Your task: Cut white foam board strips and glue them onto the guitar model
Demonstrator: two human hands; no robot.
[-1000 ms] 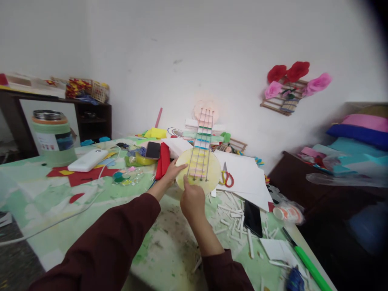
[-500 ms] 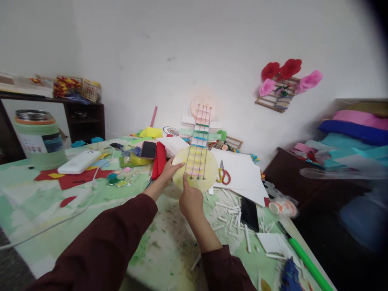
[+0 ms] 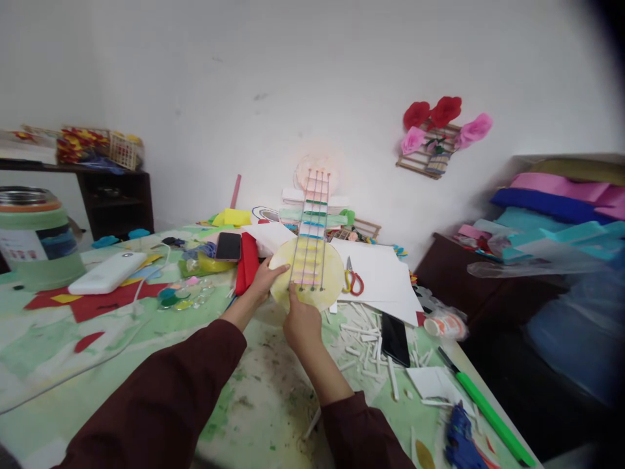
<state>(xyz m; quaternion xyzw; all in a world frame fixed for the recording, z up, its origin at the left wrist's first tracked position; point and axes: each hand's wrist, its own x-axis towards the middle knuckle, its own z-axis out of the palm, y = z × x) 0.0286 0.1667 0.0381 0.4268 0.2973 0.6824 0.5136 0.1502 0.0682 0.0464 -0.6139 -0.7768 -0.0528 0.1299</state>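
Both hands are holding the craft guitar [image 3: 307, 273] up above the table [image 3: 146, 365]: left hand [image 3: 263, 279] curled round the yellow disc's left edge, right hand [image 3: 301, 322] pinching its lower rim. Compared with a second ago, the grip is unchanged; the piece is only drifting slightly leftward, away from the scissors [image 3: 352, 280].

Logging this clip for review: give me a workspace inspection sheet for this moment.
Surface: green table, paint-stained.
Job's things: yellow disc guitar model, strings up a striped neck, held upright.
Clutter: scissors, black phone, white strips, white sheets, green jar.
Grippers: left hand holds the disc's left edge; right hand grips its lower edge.
Cables: white cable across the table.
Surroundings: paper flowers on white wall.
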